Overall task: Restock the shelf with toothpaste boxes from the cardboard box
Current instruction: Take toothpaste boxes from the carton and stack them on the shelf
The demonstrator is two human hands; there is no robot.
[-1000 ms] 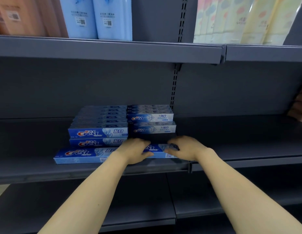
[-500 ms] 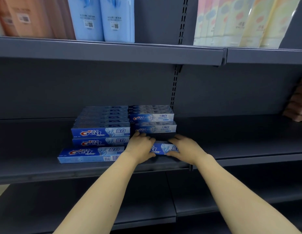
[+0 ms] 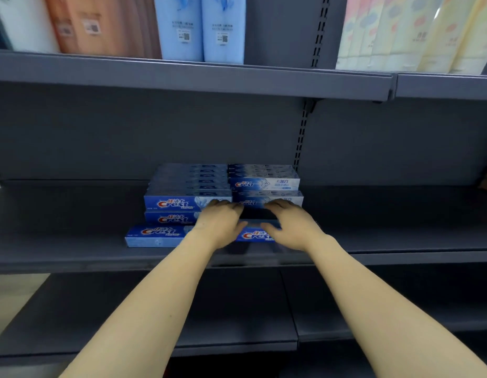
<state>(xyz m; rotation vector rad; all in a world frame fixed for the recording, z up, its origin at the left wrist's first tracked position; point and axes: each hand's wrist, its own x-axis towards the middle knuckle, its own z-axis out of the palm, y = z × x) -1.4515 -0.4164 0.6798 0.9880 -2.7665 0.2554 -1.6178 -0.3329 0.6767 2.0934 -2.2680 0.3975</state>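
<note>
Fingers of left hand (image 3: 220, 224) and right hand (image 3: 292, 226) curl loosely over the two ends of one toothpaste box (image 3: 254, 236) lying flat on the grey shelf (image 3: 400, 241), thumbs at its front face; grip is blurred, so whether they clamp or merely rest cannot be told. Behind: stacked toothpaste boxes (image 3: 265, 184). Left: a single box (image 3: 155, 236) before a taller stack (image 3: 182, 197). Upper shelf: blue packs (image 3: 201, 28).
</note>
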